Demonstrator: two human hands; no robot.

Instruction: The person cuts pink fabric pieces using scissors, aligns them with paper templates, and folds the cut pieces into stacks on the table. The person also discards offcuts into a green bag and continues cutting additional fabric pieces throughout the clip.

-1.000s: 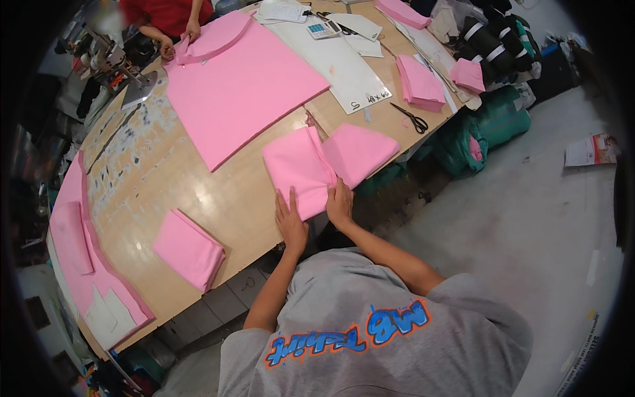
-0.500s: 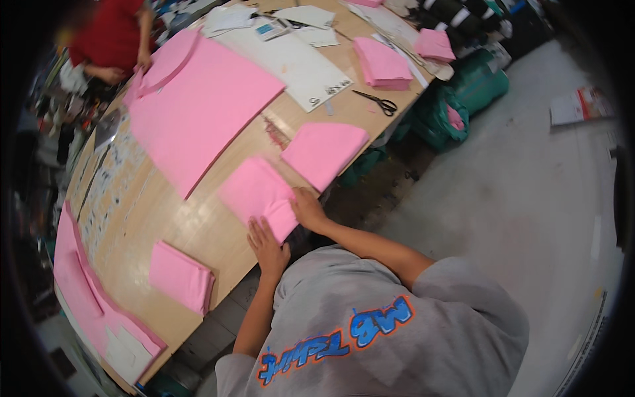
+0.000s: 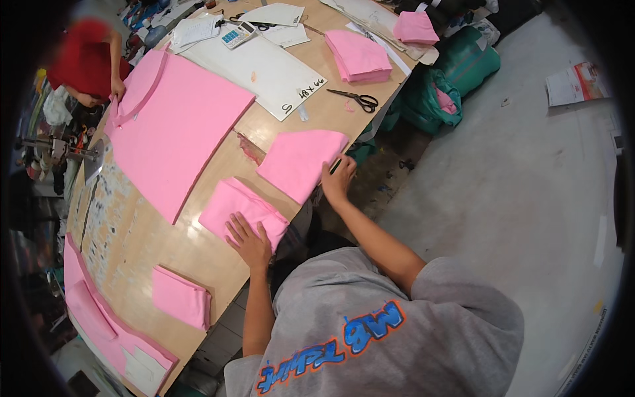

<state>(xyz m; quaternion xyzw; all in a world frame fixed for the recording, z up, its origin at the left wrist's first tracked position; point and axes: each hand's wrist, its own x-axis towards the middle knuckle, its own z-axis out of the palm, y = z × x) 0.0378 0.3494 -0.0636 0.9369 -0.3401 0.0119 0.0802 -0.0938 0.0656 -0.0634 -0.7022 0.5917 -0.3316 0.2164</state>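
Note:
My left hand [image 3: 250, 241] lies flat, fingers spread, on a folded bundle of pink fabric [image 3: 228, 200] near the table's edge. Beyond it, my right hand [image 3: 339, 180] is closed around a short dark stick that looks like a pen [image 3: 335, 166]. That hand is at the near right edge of a pink stack of cut fabric [image 3: 297, 159]; whether it touches the stack I cannot tell. Another folded pink bundle [image 3: 177, 298] rests to the left on the table.
A large pink piece [image 3: 178, 126] spreads across the wooden table [image 3: 218, 271], a co-worker in red [image 3: 89, 59] at its far end. Black scissors [image 3: 357, 99], a white pattern board [image 3: 274, 86], a calculator [image 3: 238, 36] and more pink stacks [image 3: 357, 56] lie further off. Green bags [image 3: 466, 63] stand on the floor.
My right hand has left the folded bundle, moving up and right to the neighbouring stack, where it now holds the pen-like stick. My left hand has flattened further onto the bundle. The view has shifted.

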